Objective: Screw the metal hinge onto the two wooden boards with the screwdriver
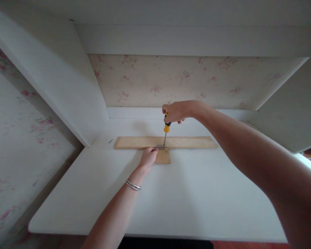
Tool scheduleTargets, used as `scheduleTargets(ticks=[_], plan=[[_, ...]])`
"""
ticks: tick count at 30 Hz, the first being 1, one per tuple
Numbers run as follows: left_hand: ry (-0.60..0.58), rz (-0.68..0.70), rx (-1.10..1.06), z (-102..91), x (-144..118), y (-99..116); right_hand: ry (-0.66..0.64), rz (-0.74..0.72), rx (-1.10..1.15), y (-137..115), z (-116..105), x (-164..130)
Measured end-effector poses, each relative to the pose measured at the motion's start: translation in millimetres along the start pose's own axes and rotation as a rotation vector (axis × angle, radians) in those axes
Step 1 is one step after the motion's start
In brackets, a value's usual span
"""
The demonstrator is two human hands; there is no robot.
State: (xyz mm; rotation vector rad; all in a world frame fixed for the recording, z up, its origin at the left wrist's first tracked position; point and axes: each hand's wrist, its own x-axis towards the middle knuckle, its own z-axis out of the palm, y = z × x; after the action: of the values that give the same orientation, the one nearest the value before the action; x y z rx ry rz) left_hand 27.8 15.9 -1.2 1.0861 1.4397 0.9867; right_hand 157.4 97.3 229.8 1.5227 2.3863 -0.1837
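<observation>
Right-hand fingers [164, 108] round yellow-black screwdriver [167, 128] | metal fitting [161, 147] | long wooden board [191, 142]

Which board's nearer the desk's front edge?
The short board, next to the left hand. The long board runs crosswise behind it, closer to the floral wall.

Two wooden boards [134, 142] [162, 157], one screwdriver [166, 128], one hinge [161, 147].
</observation>
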Motion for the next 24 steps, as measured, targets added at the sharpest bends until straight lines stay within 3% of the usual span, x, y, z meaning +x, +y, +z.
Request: scheduleTargets(ticks=[5, 10, 12, 16, 18, 21, 24], plan=[[0.003, -0.01, -0.009, -0.8, -1.5, 1.2, 0.222, 0.09, -0.158, -3.3, 0.9, 0.9], [-0.006, -0.003, -0.041, -0.3, -0.7, 0.0, 0.061, -0.061, -0.051, 0.6, -1.1, -2.9], [-0.007, -0.002, -0.043, -0.2, 0.1, -0.8, 0.067, -0.047, -0.069, -0.6, -2.2, -5.4], [-0.003, -0.009, -0.033, -0.8, 0.6, -1.1, 0.176, 0.12, -0.154, -3.2, -1.7, -4.2], [-0.006, -0.011, -0.027, -1.0, 0.5, -0.7, 0.219, 0.106, -0.173, -1.5, -1.3, -1.9], [-0.006, -0.018, -0.026, -0.9, 0.5, -0.6, 0.109, -0.019, -0.093, 1.2, -2.0, -1.3], [-0.008, -0.006, -0.027, -0.6, 0.6, -1.2, 0.061, -0.001, -0.072, -1.1, -2.6, -3.3]])
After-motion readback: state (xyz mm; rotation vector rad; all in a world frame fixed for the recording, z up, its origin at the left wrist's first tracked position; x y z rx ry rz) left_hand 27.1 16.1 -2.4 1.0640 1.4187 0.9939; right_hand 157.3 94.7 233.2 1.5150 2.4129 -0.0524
